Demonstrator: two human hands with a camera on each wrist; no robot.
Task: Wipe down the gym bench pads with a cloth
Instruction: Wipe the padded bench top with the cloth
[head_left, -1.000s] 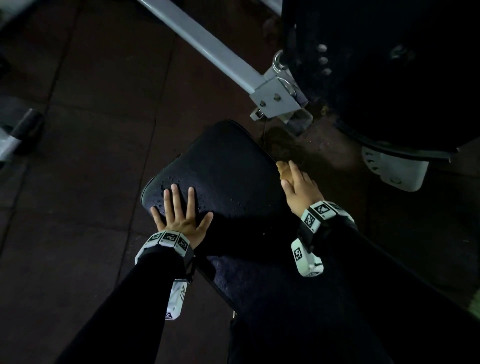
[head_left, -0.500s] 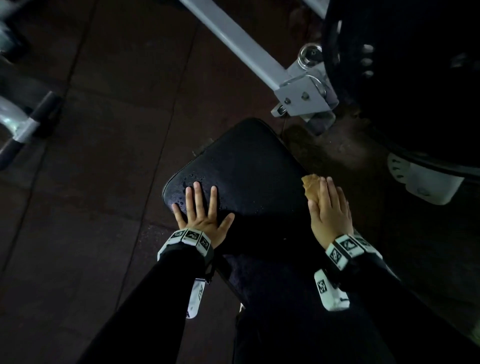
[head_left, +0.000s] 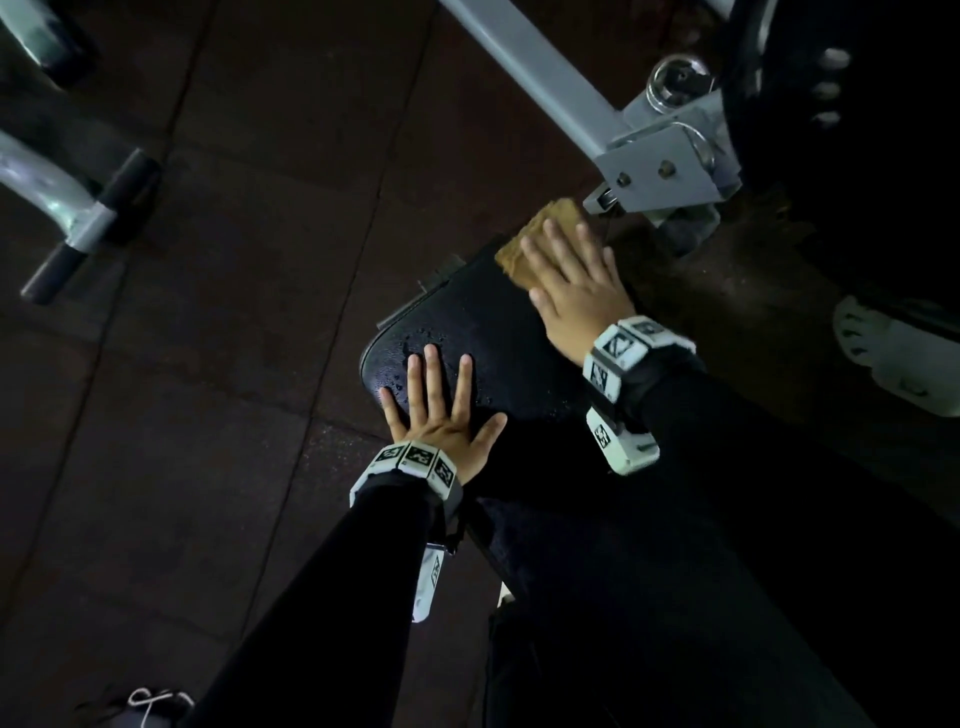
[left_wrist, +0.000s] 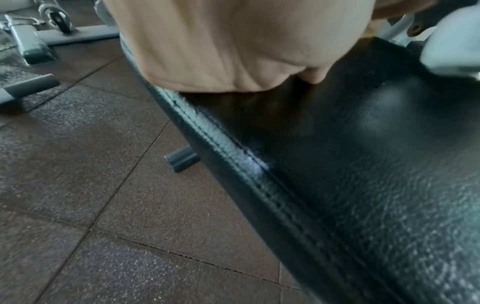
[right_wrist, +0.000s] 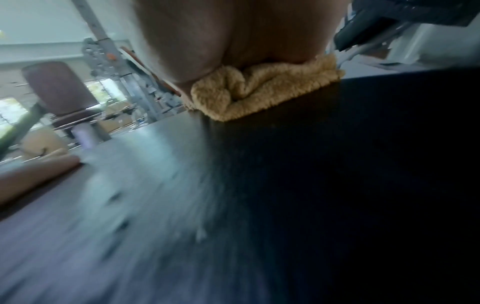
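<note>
Currently mid-wipe. The black bench pad (head_left: 498, 332) fills the centre of the head view, above a dark rubber tile floor (head_left: 208, 364), with a grey steel frame bar (head_left: 540, 78) just beyond its far end. Right hand (head_left: 576, 296) lies flat, fingers straight and spread, pressing the tan terry cloth (head_left: 540, 234) onto the pad's far right corner; the cloth overhangs the edge slightly. Left hand (head_left: 441, 410) is splayed flat on the near left corner, holding nothing, bracing. Water droplets (head_left: 410, 348) bead beside the left fingertips, so that corner looks unwiped. Judgement: partly done; the left side and any other pads remain.
</note>
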